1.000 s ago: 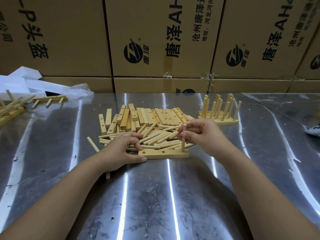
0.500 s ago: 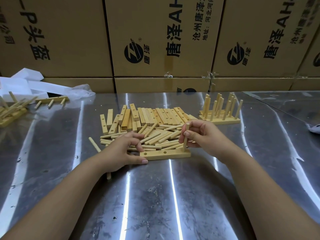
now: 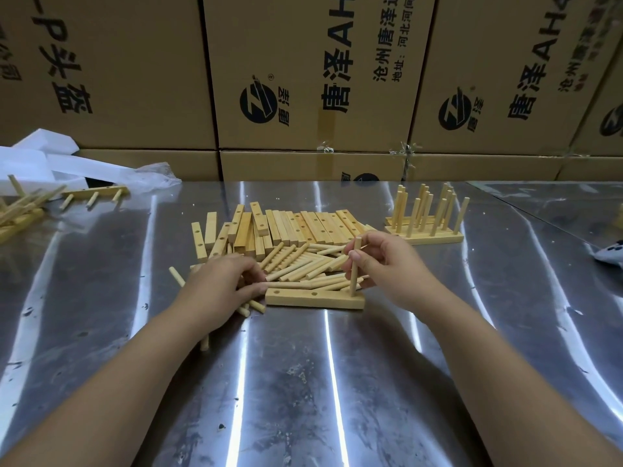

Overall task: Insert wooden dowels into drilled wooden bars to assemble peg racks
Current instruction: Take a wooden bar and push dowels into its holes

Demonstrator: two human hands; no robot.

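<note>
The right hand [image 3: 387, 264] still pinches the dowel [image 3: 353, 281] between thumb and fingertips. The dowel stands near upright, long axis vertical, its lower end in the rightmost hole of the bar [image 3: 313, 299], which lies flat and runs left to right on the table [image 3: 303, 382]. The left hand [image 3: 219, 284] has left the bar's front edge for the loose dowels [image 3: 303, 267]; whether it grips one cannot be told. This peg is probably seated, and two holes remain open

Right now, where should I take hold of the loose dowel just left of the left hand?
Probably pinch its far end from above, coming from the left: the dowel lies flat and slanted on the metal table, and the left hand hides its near end.
</note>
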